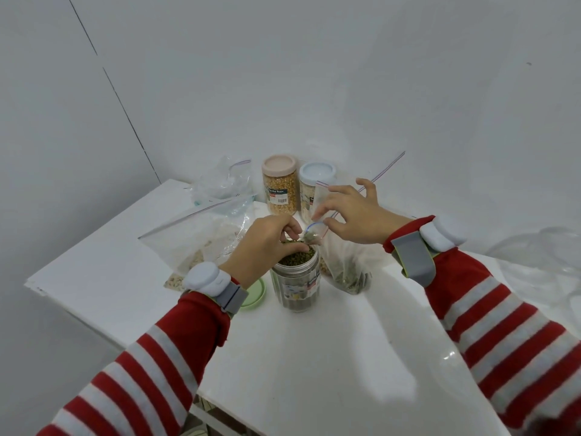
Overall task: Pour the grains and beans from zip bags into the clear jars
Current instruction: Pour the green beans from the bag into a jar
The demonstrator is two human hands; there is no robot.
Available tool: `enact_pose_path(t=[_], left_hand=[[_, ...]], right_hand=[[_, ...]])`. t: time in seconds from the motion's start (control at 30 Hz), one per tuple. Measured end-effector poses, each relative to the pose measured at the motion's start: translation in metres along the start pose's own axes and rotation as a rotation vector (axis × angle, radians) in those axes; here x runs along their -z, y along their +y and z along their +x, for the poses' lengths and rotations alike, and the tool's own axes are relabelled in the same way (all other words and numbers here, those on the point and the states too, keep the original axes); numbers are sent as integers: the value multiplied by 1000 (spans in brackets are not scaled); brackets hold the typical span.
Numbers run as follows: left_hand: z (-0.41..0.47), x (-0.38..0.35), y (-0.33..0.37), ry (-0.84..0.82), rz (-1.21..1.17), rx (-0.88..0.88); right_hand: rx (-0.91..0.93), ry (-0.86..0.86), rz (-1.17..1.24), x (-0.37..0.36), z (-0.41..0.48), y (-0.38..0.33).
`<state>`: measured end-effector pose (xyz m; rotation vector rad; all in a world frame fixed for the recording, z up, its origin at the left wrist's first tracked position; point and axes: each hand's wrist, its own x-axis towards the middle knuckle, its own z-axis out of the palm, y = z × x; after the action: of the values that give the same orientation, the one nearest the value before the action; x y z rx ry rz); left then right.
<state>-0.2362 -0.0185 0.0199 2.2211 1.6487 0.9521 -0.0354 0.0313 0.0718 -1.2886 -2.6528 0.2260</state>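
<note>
Beans (297, 258), small, round and dull green, fill the clear cylindrical jar (295, 284) to its brim near the middle of the glossy white table (314, 357). The left hand (264, 243) curls over the jar's mouth (whether it pinches anything, I cannot tell). The right hand (355, 215) pinches the crinkled zip bag (342, 262) by its lip, just beside the rim. A flat green lid (256, 292) lies left of the jar.

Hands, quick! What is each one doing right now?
Left hand: fingers curled at the open jar mouth; what it holds cannot be told.
Right hand: pinches the zip bag.
</note>
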Motion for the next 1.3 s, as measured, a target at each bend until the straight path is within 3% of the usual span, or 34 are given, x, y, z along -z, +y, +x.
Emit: enact_pose_path(t=[0.73, 0.9, 1.03, 1.1, 1.3], left_hand=[[24, 3, 20, -6, -45, -45], [34, -9, 38, -9, -181, -29], [44, -5, 60, 190, -355, -52], [51, -1, 69, 258, -438, -43], [64, -13, 56, -2, -339, 77]], right_hand=[[-21, -76, 146, 6, -12, 12], [-53, 102, 238, 4, -13, 27], [-42, 462, 374, 20, -19, 31], [-42, 560, 376, 27, -22, 31], [-130, 390, 364, 8, -25, 35]])
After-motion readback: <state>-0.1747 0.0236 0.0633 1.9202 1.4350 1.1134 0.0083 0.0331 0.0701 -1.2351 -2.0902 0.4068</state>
